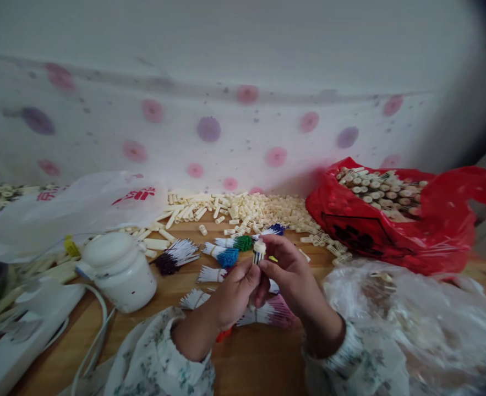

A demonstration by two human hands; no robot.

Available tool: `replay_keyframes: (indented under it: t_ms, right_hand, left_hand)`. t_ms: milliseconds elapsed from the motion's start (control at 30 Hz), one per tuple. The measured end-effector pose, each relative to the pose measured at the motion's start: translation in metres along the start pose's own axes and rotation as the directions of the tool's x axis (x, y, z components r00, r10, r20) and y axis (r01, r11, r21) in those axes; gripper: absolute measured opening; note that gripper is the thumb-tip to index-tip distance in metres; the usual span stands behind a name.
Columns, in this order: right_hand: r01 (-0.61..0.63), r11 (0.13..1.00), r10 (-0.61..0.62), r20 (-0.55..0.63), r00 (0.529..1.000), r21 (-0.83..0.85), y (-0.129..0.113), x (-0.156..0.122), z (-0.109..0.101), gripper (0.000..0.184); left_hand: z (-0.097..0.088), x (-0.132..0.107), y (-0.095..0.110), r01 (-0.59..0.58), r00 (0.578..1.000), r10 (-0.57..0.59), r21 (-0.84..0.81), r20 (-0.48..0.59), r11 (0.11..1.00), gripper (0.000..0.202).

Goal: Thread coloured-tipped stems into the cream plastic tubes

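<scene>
My left hand point(236, 291) and my right hand point(288, 269) meet over the middle of the table, fingers closed around one upright cream pen barrel point(259, 252) with dark slots near its top. Its lower part is hidden by my fingers. Around my hands lie banded bundles of thin white pen refills with coloured ends: a dark purple bundle point(176, 256), a green bundle point(243, 242), a blue bundle point(226, 255) and a pink bundle point(271, 313). Something orange point(223, 334) shows under my left wrist.
Loose cream pen parts point(251, 212) are heaped along the back. A red bag point(358, 236) of cream pens stands at right, behind a clear plastic bag point(416, 324). At left are a white jar point(123, 275), a power strip point(28, 335) with cords, and a white bag point(77, 209).
</scene>
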State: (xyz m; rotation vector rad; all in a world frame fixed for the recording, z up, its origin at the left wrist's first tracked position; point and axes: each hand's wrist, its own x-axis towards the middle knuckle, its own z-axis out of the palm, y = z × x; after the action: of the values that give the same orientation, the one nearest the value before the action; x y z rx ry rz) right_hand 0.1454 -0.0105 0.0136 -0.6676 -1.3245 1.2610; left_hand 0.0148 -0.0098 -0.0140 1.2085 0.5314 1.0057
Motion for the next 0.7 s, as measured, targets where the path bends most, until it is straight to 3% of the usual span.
replay_keyframes:
  t_ms: [67,167,233,333,467,533,633,700]
  right_hand:
    - [0.115,0.975,-0.117,0.005,0.993,-0.191,-0.005,-0.001,-0.005,0.04]
    - [0.271,0.864,-0.255,0.096,0.962,-0.424,-0.013,0.001,-0.012,0.037]
    - [0.31,0.817,-0.298,0.103,0.949,-0.486,-0.017,0.002,-0.014,0.032]
    - [0.325,0.816,-0.342,0.054,0.938,-0.477,-0.019,0.003,-0.013,0.023]
    - [0.252,0.88,-0.278,-0.005,0.961,-0.403,-0.024,0.001,-0.018,0.011]
    - [0.219,0.895,-0.227,0.028,0.974,-0.388,-0.031,-0.004,-0.022,0.013]
    - [0.269,0.844,-0.231,0.137,0.963,-0.463,-0.043,-0.016,-0.026,0.011]
    - [0.313,0.782,-0.253,0.184,0.95,-0.539,-0.052,-0.025,-0.029,0.015]
  left_hand:
    - [0.002,-0.001,0.0,0.006,1.0,-0.007,-0.09,-0.021,0.996,0.039]
    - [0.006,-0.002,0.006,0.063,0.998,-0.065,-0.197,-0.004,0.978,0.04]
    - [0.006,-0.003,0.009,0.127,0.992,-0.122,-0.225,0.037,0.966,0.04]
    - [0.003,-0.004,0.012,0.186,0.982,-0.175,-0.226,0.067,0.956,0.041]
    - [-0.005,-0.006,0.016,0.223,0.965,-0.214,-0.043,0.151,0.974,0.039]
    - [-0.008,-0.008,0.021,0.217,0.944,-0.23,0.078,0.235,0.973,0.04]
    - [-0.008,-0.011,0.026,0.186,0.9,-0.245,0.19,0.362,0.964,0.047]
    - [-0.005,-0.011,0.026,0.16,0.886,-0.249,0.245,0.391,0.956,0.054]
